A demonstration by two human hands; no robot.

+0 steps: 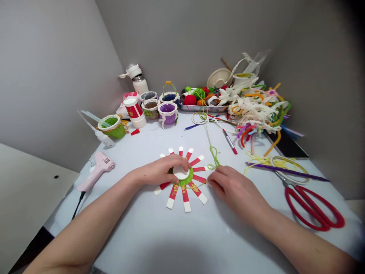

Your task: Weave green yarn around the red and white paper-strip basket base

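Note:
A paper cup cut into red and white strips (186,182) lies fanned out flat on the white table (159,236). Green yarn is woven in a ring round its white base. My left hand (162,171) rests on that base, fingers pressing it down. My right hand (228,184) pinches the green yarn (213,154) at the right edge of the strips. The yarn runs up the table toward a yarn ball in the tray.
Red scissors (313,207) and a purple stick lie at the right. A pink glue gun (97,171) lies at the left. Small yarn-wrapped cup baskets (168,112), a metal tray of yarn balls (196,99), a bottle and a heap of coloured strips (256,110) stand behind.

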